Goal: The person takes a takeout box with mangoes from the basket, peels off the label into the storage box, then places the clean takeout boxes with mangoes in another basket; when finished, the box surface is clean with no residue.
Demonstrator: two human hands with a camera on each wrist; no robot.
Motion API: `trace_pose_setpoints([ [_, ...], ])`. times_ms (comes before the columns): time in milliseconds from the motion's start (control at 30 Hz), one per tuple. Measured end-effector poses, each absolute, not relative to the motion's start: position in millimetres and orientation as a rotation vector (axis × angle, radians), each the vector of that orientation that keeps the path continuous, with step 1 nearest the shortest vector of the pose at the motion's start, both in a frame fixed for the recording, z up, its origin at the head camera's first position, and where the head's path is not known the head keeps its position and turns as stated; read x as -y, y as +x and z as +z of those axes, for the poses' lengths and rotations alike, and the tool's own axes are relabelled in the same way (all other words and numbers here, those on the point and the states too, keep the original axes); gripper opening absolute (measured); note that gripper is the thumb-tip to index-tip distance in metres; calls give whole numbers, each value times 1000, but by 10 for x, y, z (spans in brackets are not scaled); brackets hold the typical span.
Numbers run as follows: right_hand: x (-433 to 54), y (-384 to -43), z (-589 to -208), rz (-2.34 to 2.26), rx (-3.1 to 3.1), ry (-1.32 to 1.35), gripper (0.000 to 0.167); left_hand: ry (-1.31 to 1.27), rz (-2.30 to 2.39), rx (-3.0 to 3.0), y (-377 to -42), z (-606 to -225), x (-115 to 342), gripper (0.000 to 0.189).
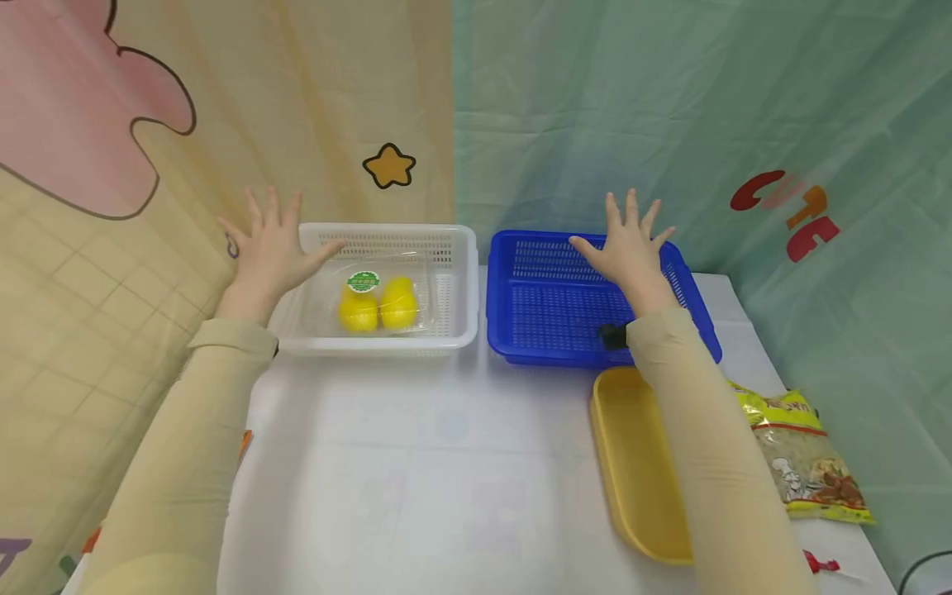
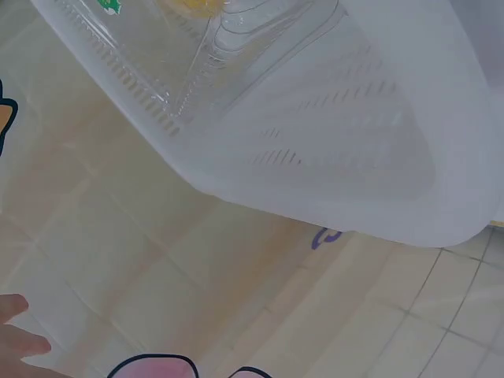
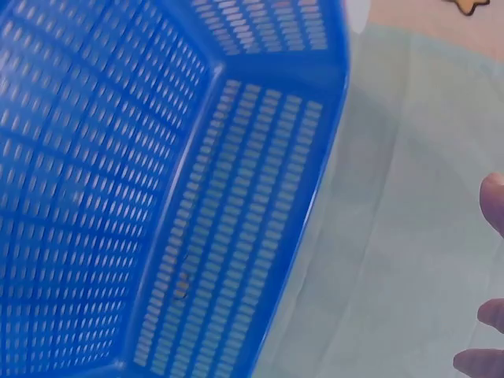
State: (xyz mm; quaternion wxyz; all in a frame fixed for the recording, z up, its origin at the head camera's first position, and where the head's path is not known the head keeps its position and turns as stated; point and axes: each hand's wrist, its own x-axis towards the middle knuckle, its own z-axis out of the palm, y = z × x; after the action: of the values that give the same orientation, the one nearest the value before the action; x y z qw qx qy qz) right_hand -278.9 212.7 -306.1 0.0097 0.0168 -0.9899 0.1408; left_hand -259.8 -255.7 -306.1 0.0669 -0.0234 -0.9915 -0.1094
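Observation:
My left hand, fingers spread wide, is over the left end of a white basket and holds nothing. Inside that basket lies a clear plastic box with a green label and two yellow fruits. My right hand is likewise spread and holds nothing, over the right part of a blue basket. In the left wrist view the fingertips show at the lower left, apart from the white basket. In the right wrist view the fingertips show at the right edge, apart from the blue basket.
A yellow tray stands in front of the blue basket, partly behind my right sleeve. To its right lie a yellow printed food bag and a small red wrapper. Printed curtains hang behind and beside the white table.

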Motion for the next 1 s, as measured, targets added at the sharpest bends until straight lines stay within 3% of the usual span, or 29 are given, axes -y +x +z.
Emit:
trace_pose_setpoints([
  [500,-1428,-2771,-3217,560,3080,248,93,-131,-663,2860,-2389,-3219,2790,88],
  [1000,-670,-2646,-3519,856,3049,417,86,-21,-800,2878,-2163,-3610,3185,70],
])
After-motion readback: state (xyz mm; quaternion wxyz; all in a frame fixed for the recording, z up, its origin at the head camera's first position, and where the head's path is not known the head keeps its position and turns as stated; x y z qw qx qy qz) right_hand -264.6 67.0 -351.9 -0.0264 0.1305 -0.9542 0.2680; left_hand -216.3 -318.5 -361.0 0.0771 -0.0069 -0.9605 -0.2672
